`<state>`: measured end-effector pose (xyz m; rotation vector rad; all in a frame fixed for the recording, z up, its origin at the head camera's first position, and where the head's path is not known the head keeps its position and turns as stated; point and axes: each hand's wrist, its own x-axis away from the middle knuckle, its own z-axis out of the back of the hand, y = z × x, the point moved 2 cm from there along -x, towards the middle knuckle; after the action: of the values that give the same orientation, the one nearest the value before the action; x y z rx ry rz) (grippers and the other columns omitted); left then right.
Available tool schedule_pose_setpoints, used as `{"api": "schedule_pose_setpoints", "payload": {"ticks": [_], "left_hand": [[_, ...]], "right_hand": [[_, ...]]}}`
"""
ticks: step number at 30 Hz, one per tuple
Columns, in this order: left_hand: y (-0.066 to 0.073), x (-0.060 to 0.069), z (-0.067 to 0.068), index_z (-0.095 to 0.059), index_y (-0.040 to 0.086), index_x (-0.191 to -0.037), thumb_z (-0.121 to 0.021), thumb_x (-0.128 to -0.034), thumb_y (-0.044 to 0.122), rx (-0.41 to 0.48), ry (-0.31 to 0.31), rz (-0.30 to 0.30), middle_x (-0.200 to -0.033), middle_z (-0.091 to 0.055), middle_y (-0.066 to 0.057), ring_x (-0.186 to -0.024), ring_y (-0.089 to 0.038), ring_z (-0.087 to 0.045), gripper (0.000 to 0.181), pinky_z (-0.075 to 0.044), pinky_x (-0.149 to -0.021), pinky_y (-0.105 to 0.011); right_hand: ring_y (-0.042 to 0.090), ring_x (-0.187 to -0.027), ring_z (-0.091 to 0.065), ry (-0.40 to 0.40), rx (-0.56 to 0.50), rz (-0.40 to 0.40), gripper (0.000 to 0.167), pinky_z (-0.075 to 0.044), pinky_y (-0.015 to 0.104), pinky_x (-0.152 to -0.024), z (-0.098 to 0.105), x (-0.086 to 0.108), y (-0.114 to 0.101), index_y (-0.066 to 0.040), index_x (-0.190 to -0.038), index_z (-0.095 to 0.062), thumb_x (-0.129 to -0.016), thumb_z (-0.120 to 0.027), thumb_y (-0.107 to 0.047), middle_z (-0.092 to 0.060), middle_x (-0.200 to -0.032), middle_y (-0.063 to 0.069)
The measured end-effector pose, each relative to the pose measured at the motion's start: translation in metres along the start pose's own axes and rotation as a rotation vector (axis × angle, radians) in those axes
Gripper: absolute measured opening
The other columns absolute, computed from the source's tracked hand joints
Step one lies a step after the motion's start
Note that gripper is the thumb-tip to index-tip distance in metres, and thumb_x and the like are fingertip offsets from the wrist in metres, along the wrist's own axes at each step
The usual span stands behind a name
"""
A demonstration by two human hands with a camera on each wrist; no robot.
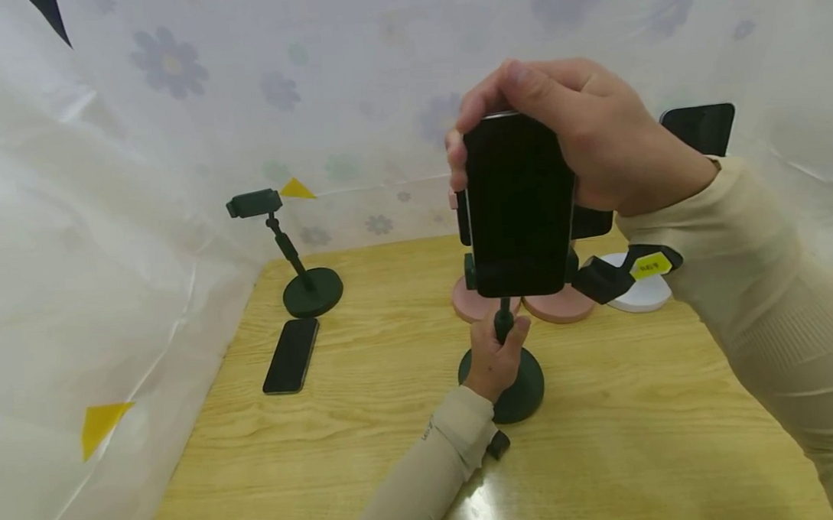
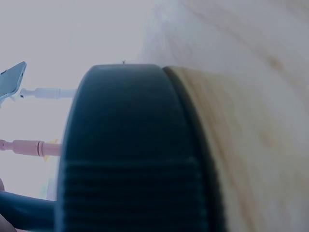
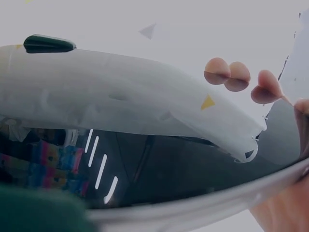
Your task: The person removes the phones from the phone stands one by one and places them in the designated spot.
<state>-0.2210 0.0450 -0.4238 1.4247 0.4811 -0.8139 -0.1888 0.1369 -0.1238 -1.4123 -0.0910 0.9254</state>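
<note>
A black phone (image 1: 521, 206) stands upright in the holder of a dark green stand, whose round base (image 1: 524, 390) rests on the table. My right hand (image 1: 570, 124) grips the phone's upper end, fingers around its left edge and top. Low on the same stand, my left hand (image 1: 494, 357) holds the stem (image 1: 504, 326) just above the base. In the left wrist view the green base (image 2: 130, 145) fills the middle. The right wrist view shows the phone's glossy screen (image 3: 193, 169) close up, with fingertips (image 3: 227, 75) past its far edge.
At the left of the table (image 1: 368, 445) stands another green stand (image 1: 313, 292), with a phone (image 1: 291, 356) lying in front of it. Behind my hands are two pink bases (image 1: 559, 305) and a white base (image 1: 641, 294). Another phone (image 1: 701, 128) is raised at the right.
</note>
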Motion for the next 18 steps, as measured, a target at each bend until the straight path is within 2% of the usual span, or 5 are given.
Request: {"api": "schedule_pose_setpoints", "payload": {"ticks": [9,12,15,18], "left_hand": [[0.0,-0.001,-0.002,-0.042,0.005,-0.075,-0.044,-0.1047,0.044,-0.032,0.017,-0.033,-0.056,-0.042,-0.006,-0.053,0.001,-0.035,0.049,-0.032,-0.05,-0.013],[0.001,0.0,-0.002,-0.043,0.004,-0.075,-0.045,-0.1047,0.042,-0.033,0.019,-0.03,-0.056,-0.043,-0.007,-0.054,0.002,-0.036,0.048,-0.032,-0.051,-0.012],[0.015,-0.004,0.001,-0.043,0.003,-0.075,-0.047,-0.1053,0.035,-0.029,0.013,-0.028,-0.056,-0.042,-0.009,-0.055,0.003,-0.035,0.045,-0.032,-0.051,-0.012],[0.019,-0.005,0.0,-0.042,0.002,-0.074,-0.047,-0.1055,0.031,-0.012,0.001,-0.02,-0.056,-0.042,-0.011,-0.056,0.004,-0.034,0.043,-0.031,-0.052,-0.011]], "right_hand": [[0.04,-0.103,-0.061,-0.14,-0.09,0.052,0.044,-0.055,0.049,-0.093,0.013,-0.003,0.007,0.015,-0.119,-0.049,-0.11,-0.026,-0.022,-0.06,-0.11,0.024],[0.04,-0.102,-0.062,-0.139,-0.103,0.051,0.043,-0.055,0.048,-0.093,0.013,-0.003,0.007,0.014,-0.119,-0.05,-0.11,-0.026,-0.021,-0.06,-0.109,0.024],[0.041,-0.102,-0.061,-0.119,-0.087,0.047,0.044,-0.055,0.048,-0.093,0.011,-0.003,0.006,0.016,-0.118,-0.049,-0.11,-0.026,-0.021,-0.06,-0.109,0.025],[0.04,-0.102,-0.061,-0.114,-0.088,0.046,0.043,-0.055,0.048,-0.092,0.012,-0.002,0.006,0.015,-0.118,-0.05,-0.11,-0.026,-0.021,-0.06,-0.109,0.024]]}}
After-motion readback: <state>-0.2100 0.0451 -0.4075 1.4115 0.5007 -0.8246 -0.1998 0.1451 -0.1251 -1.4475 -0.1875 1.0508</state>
